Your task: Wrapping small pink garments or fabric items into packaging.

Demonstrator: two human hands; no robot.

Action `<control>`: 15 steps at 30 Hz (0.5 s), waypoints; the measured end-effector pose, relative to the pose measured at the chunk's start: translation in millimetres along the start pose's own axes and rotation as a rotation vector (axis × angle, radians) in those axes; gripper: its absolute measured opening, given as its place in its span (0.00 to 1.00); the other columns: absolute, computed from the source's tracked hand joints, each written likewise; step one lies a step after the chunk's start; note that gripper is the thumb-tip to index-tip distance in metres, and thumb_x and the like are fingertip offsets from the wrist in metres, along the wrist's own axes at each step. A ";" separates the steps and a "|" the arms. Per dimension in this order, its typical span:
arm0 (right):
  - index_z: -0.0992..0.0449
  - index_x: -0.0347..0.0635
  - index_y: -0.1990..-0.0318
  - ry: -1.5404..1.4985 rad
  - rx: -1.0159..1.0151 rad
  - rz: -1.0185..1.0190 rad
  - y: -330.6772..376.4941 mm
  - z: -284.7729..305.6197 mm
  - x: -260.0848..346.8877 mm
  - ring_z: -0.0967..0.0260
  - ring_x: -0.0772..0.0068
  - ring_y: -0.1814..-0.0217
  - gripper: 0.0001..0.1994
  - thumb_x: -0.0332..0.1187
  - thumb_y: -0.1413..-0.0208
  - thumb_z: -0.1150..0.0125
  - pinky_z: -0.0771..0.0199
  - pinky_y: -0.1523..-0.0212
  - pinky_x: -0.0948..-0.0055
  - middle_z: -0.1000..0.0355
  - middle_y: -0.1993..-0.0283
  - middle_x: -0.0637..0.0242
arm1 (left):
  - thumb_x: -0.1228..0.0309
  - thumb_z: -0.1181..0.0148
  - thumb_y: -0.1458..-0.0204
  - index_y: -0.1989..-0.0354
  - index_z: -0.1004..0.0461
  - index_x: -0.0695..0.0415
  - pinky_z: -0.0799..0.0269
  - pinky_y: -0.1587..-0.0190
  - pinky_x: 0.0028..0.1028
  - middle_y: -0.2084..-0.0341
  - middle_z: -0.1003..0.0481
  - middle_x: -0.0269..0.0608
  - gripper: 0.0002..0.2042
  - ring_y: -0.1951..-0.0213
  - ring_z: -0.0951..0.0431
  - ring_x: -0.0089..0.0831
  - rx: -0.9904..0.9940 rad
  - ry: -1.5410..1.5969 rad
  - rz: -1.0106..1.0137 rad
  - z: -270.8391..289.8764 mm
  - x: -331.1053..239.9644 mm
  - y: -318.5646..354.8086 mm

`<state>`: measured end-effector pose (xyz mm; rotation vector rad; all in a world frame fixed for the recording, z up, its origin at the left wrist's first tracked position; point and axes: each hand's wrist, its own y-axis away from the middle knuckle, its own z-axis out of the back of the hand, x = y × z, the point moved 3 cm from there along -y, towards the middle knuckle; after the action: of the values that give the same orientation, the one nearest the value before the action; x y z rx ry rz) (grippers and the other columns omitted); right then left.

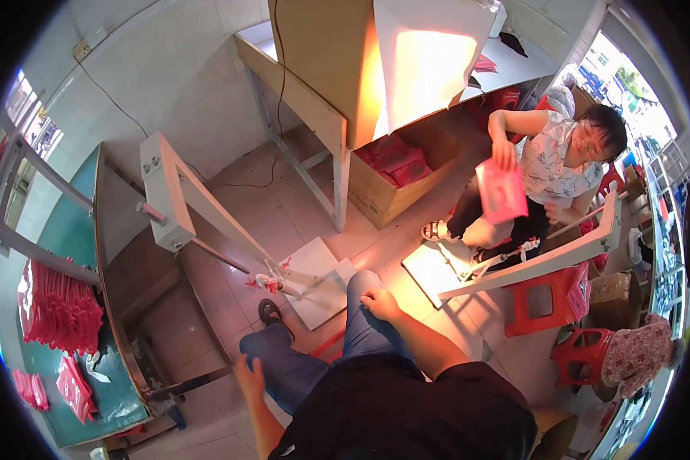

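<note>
Left hand point(250, 377) empty, fingers loosely spread beside my left thigh; whether it touches the denim I can't tell. Right hand point(378, 303) rests on my right thigh, fingers curled inward; can't tell if anything small sits inside. Nearest gear: white-beamed stand point(165, 195) ahead and left, its rod point(221, 254) ending in red-and-white ties point(264, 284) near the white base board point(312, 300). Pink packets point(60, 310) lie stacked on the green tabletop point(124, 395), well left of either hand. Judgement: best keep fingers clear of the rod tip, knees off the board, and any packet lifted singly by its edge, lest the pile slide.
</note>
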<state>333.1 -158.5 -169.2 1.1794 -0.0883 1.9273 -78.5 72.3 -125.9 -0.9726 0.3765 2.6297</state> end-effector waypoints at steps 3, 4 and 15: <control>0.20 0.45 0.64 -0.018 0.043 -0.012 -3.4 6.1 2.9 0.22 0.68 0.65 0.13 0.45 0.43 0.41 0.26 0.60 0.64 0.21 0.71 0.65 | 0.58 0.35 0.49 0.37 0.37 0.59 0.41 0.35 0.43 0.37 0.39 0.60 0.33 0.37 0.37 0.54 -0.012 -0.176 -0.021 -44.3 1.8 27.2; 0.20 0.45 0.64 -0.016 0.041 -0.015 -7.2 4.8 -4.2 0.22 0.68 0.65 0.13 0.45 0.43 0.41 0.26 0.60 0.64 0.21 0.71 0.65 | 0.57 0.34 0.50 0.35 0.39 0.57 0.43 0.34 0.45 0.35 0.44 0.63 0.35 0.35 0.42 0.59 0.029 -0.153 0.032 -49.9 -0.5 26.7; 0.24 0.39 0.65 -0.403 -0.204 0.337 -100.8 149.3 67.7 0.30 0.80 0.76 0.06 0.32 0.41 0.40 0.30 0.75 0.77 0.27 0.74 0.70 | 0.52 0.35 0.51 0.28 0.50 0.52 0.48 0.33 0.49 0.32 0.54 0.69 0.43 0.33 0.47 0.65 0.191 -0.243 0.081 -53.5 -11.8 10.1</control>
<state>493.9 -120.5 -70.5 1.4653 -0.7218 1.8754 -42.7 42.1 -156.1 -0.5821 0.6045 2.6823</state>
